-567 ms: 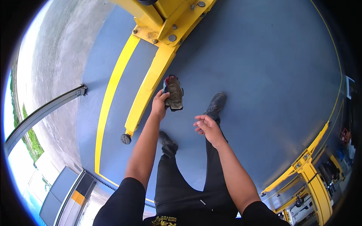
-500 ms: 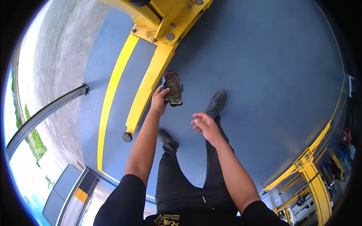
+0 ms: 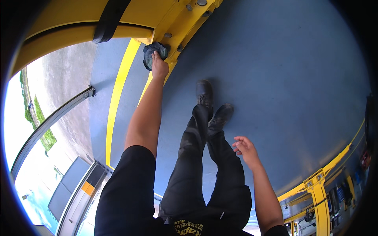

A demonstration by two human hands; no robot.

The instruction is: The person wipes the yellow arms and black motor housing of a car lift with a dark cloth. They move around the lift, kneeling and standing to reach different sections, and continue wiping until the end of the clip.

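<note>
Head view: the bundle (image 3: 148,57), upper left of centre, is gripped in my left hand (image 3: 160,67), fingers closed on it, by the yellow lift (image 3: 175,19), while my right hand (image 3: 247,150) hangs half-open and empty, lower right of centre.

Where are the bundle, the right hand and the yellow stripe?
Bundle (image 3: 148,54): head view, on its uncovered left part.
Right hand (image 3: 247,150): head view, on the middle of the hand.
Yellow stripe (image 3: 116,94): head view, about midway along its length.
</note>
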